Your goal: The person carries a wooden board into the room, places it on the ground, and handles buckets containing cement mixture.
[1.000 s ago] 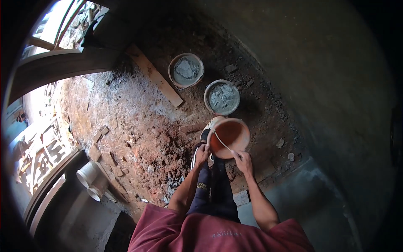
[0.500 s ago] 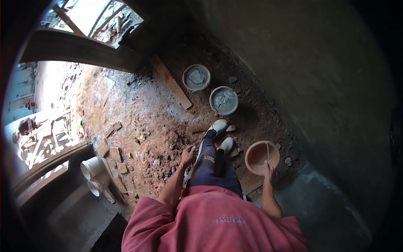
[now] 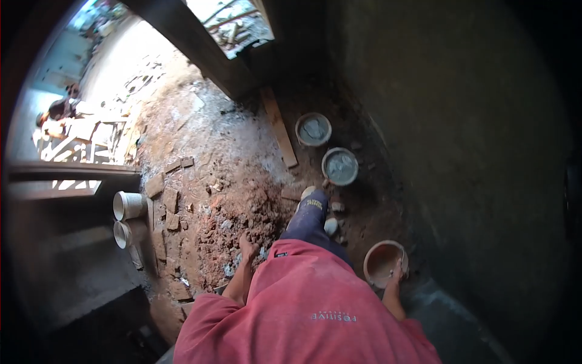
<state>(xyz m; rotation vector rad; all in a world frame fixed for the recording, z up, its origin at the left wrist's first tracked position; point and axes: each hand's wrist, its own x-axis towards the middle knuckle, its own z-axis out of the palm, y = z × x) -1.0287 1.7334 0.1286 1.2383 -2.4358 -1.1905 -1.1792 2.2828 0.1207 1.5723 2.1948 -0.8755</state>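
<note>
A reddish-brown bucket hangs at my right side, its open mouth toward me and only residue showing inside. My right hand is closed on its thin handle, over the near right part of the rim. At my left side, my left hand hangs loosely with nothing visible in it, above the rubble. In front of my feet stand two round buckets of grey wet mortar, a farther bucket and a nearer bucket.
A wooden plank lies on the dirt floor beside the mortar buckets. Broken bricks and loose soil cover the left. Two white buckets lie on their sides near a low wall. A plastered wall rises at right; another person is outside.
My view has turned and moved forward, with a foot stepping ahead. The bucket in my right hand has swung lower, and my left hand has drawn back toward my body.
</note>
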